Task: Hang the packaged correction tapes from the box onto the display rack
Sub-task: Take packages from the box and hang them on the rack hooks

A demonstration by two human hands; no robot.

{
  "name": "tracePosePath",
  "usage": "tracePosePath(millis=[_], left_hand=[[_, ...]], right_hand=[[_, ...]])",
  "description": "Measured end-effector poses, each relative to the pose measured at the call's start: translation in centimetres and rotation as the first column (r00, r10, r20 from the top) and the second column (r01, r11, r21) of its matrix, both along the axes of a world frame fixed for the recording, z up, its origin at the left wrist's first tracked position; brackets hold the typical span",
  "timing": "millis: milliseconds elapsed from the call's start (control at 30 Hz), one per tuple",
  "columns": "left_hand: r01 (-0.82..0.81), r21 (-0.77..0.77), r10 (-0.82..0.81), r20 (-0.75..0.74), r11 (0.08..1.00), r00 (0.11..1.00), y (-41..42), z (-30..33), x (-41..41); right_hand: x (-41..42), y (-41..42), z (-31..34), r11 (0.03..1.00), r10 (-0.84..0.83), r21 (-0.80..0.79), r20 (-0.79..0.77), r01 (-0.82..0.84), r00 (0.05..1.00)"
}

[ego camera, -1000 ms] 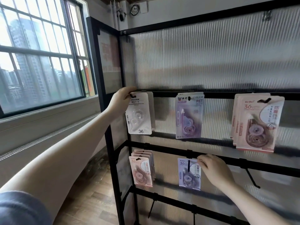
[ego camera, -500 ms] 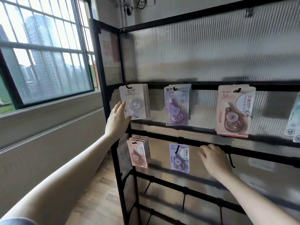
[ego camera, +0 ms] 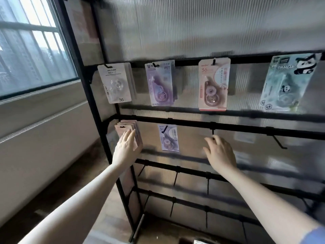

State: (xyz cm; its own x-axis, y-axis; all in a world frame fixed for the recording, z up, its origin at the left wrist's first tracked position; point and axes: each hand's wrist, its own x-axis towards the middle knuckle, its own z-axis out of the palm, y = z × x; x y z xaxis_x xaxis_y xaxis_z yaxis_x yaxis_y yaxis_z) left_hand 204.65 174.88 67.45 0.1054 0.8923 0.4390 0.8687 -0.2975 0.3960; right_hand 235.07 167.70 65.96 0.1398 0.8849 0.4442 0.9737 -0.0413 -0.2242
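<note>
Ribbed translucent panels back the black metal display rack (ego camera: 175,120), its thin round bars carrying short hooks. Our left hand (ego camera: 127,148) is spread flat, fingers apart and holding nothing, its fingertips in front of the pink pack stack (ego camera: 126,128) that hangs at the left end of the rack's second bar; whether skin touches card we cannot tell. Our right hand (ego camera: 219,152) is also loose and empty, fingers slightly curled, just beneath a bare black hook (ego camera: 213,132) on that same bar. Between the two hands hangs a single lilac blister pack (ego camera: 168,137), flat card with a rounded clear bubble.

On the bar above, from the rack's left post rightward, hang a white pack marked 36 (ego camera: 115,83), a purple pack (ego camera: 160,83), a pink pack (ego camera: 213,84) with a round dispenser under glossy plastic, and pale green panda packs (ego camera: 284,81).

Left of the rack sits a barred window (ego camera: 35,41) over a plain wall. Below the rack lies dark wooden flooring (ego camera: 70,182). Motion blur softens the printing.
</note>
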Motion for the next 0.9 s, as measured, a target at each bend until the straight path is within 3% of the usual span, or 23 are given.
tracePosePath(millis=[167, 533, 900], left_hand=[[0.085, -0.093, -0.088, -0.023, 0.992, 0.996, -0.1, -3.6, 3.5], [0.25, -0.332, -0.282, -0.049, 0.909, 0.958, -3.3, -14.8, 11.4], [0.141, -0.613, -0.296, -0.158, 0.778, 0.942, -8.1, -32.6, 14.6]], right_hand=[[1.6, -2.9, -2.1, 0.995, -0.092, -0.048, -0.026, 0.091, 0.995], [7.1, -10.5, -12.1, 0.881, -0.32, -0.365, 0.012, 0.302, 0.947], [10.8, -13.0, -30.3, 0.781, -0.271, -0.588, -0.015, 0.211, 0.962]])
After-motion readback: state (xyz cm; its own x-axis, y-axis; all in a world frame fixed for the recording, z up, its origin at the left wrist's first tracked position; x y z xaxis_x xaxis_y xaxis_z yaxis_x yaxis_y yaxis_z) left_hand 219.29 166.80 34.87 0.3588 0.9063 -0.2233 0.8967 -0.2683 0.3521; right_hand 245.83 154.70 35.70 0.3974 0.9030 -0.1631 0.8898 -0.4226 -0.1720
